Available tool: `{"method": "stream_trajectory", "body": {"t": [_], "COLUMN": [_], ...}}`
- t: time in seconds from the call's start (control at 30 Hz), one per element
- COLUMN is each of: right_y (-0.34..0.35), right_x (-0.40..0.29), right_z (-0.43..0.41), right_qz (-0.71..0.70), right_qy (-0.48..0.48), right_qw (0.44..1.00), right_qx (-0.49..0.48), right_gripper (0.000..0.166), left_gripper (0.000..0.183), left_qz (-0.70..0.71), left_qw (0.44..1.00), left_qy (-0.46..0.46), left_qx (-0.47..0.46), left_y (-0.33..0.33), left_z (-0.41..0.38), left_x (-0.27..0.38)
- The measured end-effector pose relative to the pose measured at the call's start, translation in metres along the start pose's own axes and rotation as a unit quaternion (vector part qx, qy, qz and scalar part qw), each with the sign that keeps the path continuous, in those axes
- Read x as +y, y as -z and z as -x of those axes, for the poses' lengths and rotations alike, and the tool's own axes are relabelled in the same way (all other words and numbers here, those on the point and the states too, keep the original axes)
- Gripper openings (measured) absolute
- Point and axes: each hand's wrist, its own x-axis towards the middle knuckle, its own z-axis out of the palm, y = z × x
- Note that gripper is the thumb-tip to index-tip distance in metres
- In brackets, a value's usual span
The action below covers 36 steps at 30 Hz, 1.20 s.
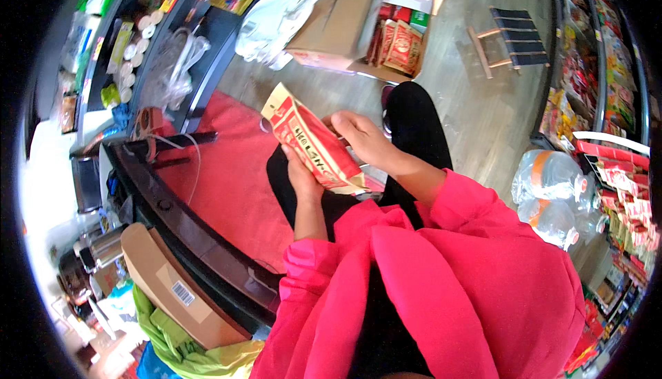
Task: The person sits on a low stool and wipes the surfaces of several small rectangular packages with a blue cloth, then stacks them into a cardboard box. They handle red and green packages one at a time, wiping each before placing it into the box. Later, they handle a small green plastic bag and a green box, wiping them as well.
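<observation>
A red and tan printed food packet (315, 146) lies tilted between my hands, above my knees. My left hand (304, 174) grips its lower left side, with the thumb along the edge. My right hand (362, 136) is at the upper right side of the packet, fingers bent against it and partly hidden behind it; whether it grips the packet is not plain. Past my knees stands an open cardboard box (393, 74) on the floor, holding similar red and tan packets (403, 48) and some red and green ones.
A small folding stool (520, 37) rests on the floor at the upper right. Large plastic bottles (551, 177) and shelves of packaged goods (618, 68) line the right. To the left are a dark counter edge (191, 224), a red mat (232, 172) and a shelf with plastic bags (176, 63).
</observation>
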Motion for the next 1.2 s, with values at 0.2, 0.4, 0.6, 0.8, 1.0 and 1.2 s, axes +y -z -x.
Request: {"method": "stream_trajectory", "body": {"t": [0.2, 0.4, 0.6, 0.8, 1.0, 1.2], "right_y": [-0.007, -0.001, 0.004, -0.002, -0.002, 0.006], "right_x": [-0.004, 0.009, 0.0, 0.011, 0.022, 0.005], "right_z": [0.003, -0.003, -0.006, -0.009, 0.006, 0.011], "right_qz": [0.322, 0.416, 0.414, 0.372, 0.33, 0.424], "right_qy": [0.087, 0.147, 0.145, 0.134, 0.061, 0.219], "right_qw": [0.941, 0.894, 0.891, 0.914, 0.942, 0.877], "right_qx": [0.047, 0.075, 0.114, 0.091, -0.009, -0.054], "right_gripper": [0.029, 0.025, 0.029, 0.03, 0.022, 0.018], "left_gripper": [0.057, 0.046, 0.04, 0.047, 0.066, 0.061], "left_qz": [-0.02, -0.027, -0.137, -0.045, 0.054, -0.183], "left_qw": [0.998, 0.991, 0.972, 0.99, 0.996, 0.915], "left_qy": [-0.061, -0.131, -0.19, -0.128, -0.055, -0.357], "left_qx": [0.012, 0.009, -0.008, 0.047, 0.035, 0.045], "left_y": [-0.003, 0.004, 0.002, 0.015, 0.015, 0.028], "left_z": [0.006, 0.009, 0.008, 0.002, 0.005, 0.011], "left_x": [0.002, 0.0, 0.001, -0.014, -0.001, 0.05]}}
